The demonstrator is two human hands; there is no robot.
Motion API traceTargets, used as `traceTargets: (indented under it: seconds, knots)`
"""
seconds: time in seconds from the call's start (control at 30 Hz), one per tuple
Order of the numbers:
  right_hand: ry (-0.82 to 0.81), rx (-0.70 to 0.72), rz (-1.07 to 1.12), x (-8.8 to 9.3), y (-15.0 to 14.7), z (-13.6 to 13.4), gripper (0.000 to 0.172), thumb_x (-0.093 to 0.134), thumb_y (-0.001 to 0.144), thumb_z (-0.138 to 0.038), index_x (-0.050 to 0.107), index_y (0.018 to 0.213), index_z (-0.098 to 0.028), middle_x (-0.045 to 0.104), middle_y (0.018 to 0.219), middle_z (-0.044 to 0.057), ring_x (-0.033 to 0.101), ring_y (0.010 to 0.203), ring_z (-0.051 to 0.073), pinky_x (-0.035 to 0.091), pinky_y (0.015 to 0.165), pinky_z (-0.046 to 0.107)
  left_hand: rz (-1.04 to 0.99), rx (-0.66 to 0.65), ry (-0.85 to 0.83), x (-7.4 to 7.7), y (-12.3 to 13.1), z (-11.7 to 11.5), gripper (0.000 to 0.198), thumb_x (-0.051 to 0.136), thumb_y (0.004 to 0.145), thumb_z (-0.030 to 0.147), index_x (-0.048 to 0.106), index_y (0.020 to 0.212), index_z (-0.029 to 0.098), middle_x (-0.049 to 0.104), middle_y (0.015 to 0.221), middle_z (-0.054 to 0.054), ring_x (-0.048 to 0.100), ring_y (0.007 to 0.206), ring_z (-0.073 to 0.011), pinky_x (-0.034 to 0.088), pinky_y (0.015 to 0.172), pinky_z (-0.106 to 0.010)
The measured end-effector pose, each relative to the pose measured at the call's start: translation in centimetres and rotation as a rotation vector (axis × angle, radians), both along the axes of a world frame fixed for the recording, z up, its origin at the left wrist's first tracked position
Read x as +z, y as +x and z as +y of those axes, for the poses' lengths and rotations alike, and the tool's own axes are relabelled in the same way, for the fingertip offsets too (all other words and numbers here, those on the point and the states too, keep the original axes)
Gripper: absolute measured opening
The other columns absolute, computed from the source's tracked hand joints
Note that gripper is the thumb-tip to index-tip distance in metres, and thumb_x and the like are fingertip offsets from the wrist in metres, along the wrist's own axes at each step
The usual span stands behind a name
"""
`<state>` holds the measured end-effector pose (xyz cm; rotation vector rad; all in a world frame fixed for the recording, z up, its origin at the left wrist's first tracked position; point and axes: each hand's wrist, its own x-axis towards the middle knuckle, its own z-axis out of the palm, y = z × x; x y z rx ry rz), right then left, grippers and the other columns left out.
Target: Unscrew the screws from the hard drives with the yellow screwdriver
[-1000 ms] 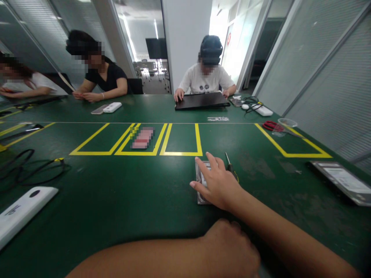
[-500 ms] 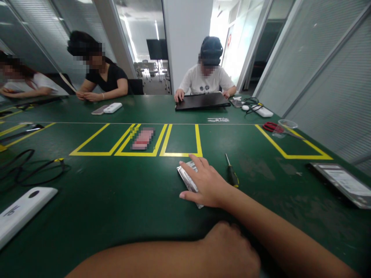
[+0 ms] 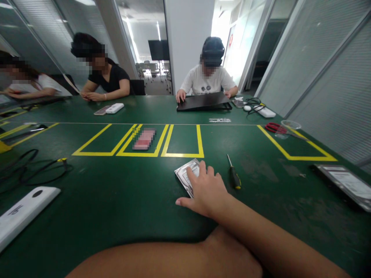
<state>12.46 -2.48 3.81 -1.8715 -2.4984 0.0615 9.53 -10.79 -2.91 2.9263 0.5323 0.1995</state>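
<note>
A small silver hard drive (image 3: 184,172) with a white label lies tilted in its heading on the green table. My right hand (image 3: 207,189) rests over its right part, palm down, with fingers spread and thumb stretched out to the left; the covered part of the drive is hidden. Below, my left hand (image 3: 232,251) is bent across the front of my body, beneath my right forearm. Its fingers are out of sight. A screwdriver (image 3: 234,175) with a black and yellow handle lies just right of my right hand.
A larger hard drive (image 3: 344,183) lies at the right, near red-handled scissors (image 3: 275,128) and a clear plastic cup (image 3: 286,127). At left are a white power bank (image 3: 26,214) and black cable (image 3: 31,179). A co-worker (image 3: 207,79) across the table holds a black panel (image 3: 203,101).
My right hand has shifted slightly down and right on the drive, so more of its label shows. My left hand's knuckles have slipped out of sight under the right forearm.
</note>
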Motion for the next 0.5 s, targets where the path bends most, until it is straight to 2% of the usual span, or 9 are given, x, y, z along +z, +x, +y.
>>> traceTargets:
  seconds: [0.13, 0.33, 0.5]
  knots:
    - [-0.052, -0.042, -0.038, 0.3, 0.0, 0.0, 0.110, 0.068, 0.063, -0.083, 0.041, 0.150, -0.021, 0.038, 0.148, 0.033, 0.051, 0.118, 0.052, 0.047, 0.083, 0.064, 0.012, 0.008, -0.009, -0.3, 0.1, 0.3, 0.038, 0.060, 0.093, 0.040, 0.070, 0.126, 0.024, 0.062, 0.138, -0.010, 0.054, 0.127, -0.0369, 0.051, 0.099, -0.049]
    - [-0.087, -0.057, -0.063, 0.7, 0.0, 0.0, 0.105, 0.061, 0.070, -0.083, 0.038, 0.151, -0.020, 0.044, 0.141, 0.033, 0.054, 0.115, 0.048, 0.049, 0.080, 0.059, 0.010, 0.001, -0.019, 0.0, 0.2, 0.4, 0.035, 0.059, 0.099, 0.040, 0.061, 0.128, 0.020, 0.058, 0.135, -0.012, 0.061, 0.116, -0.0250, 0.053, 0.099, -0.046]
    - [-0.085, -0.060, -0.051, 1.1, 0.1, 0.1, 0.088, 0.062, 0.075, -0.076, 0.044, 0.143, -0.022, 0.056, 0.123, 0.025, 0.059, 0.105, 0.040, 0.050, 0.078, 0.050, -0.007, -0.042, -0.021, 0.6, -0.6, 0.1, 0.031, 0.058, 0.100, 0.037, 0.062, 0.126, 0.019, 0.060, 0.131, -0.011, 0.062, 0.111, -0.0230, 0.055, 0.095, -0.043]
